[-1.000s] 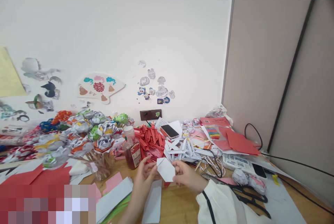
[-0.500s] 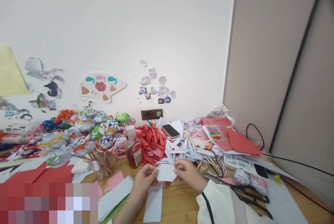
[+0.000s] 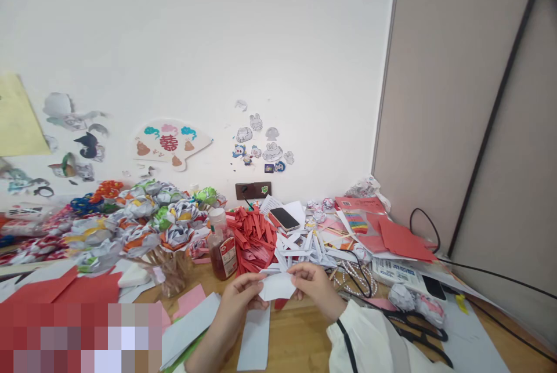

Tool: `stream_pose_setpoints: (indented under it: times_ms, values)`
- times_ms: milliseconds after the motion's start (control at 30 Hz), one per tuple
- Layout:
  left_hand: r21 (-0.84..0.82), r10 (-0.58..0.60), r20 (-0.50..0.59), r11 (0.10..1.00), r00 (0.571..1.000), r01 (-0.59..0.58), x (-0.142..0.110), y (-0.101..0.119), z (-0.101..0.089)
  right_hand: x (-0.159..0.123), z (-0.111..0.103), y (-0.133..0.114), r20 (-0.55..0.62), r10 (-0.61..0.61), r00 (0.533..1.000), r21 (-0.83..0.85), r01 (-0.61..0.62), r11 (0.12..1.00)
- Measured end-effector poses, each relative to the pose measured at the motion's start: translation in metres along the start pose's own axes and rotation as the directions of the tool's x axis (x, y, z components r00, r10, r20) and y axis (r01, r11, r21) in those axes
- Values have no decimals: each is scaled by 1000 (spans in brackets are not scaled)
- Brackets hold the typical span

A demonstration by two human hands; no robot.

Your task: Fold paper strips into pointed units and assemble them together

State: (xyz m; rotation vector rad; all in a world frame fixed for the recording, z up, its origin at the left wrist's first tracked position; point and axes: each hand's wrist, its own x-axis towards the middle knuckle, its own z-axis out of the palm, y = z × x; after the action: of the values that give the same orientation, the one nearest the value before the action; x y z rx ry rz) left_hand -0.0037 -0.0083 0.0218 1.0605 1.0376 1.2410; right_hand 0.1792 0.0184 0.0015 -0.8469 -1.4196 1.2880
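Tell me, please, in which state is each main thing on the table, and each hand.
Left hand: pinching the white paper.
Right hand: pinching it too.
White paper: folded, held up.
Phone: face up, screen dark.
White strips: folded, heaped.
Red strips: heaped.
Bottle: standing.
Scissors: lying, partly covered; opening unclear.
Paper balls: crumpled.

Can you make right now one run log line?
left grip: holds white paper by left end | right grip: holds right end | beyond: red strips, white strips
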Motion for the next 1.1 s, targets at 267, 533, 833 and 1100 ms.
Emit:
stream_pose_setpoints:
  times_ms: [267, 533, 833, 1100]
  values:
    - [-47, -4, 83, 999, 997, 8, 0, 0, 2, -5, -1, -1, 6, -150, 989, -105, 150, 983]
    - [28, 18, 65, 999, 998, -19, 1, -2, 3, -5, -6, 2, 61, -204, 977, -219, 213, 952]
    - [173, 150, 102, 971, 983, -166, 4, -9, 4, -7, -8, 3, 214, -93, 972, -269, 151, 951]
    - [242, 4, 93, 970, 996, -27, 9, -15, -2, -1, -11, 14, 210, -12, 978, -234, 63, 970]
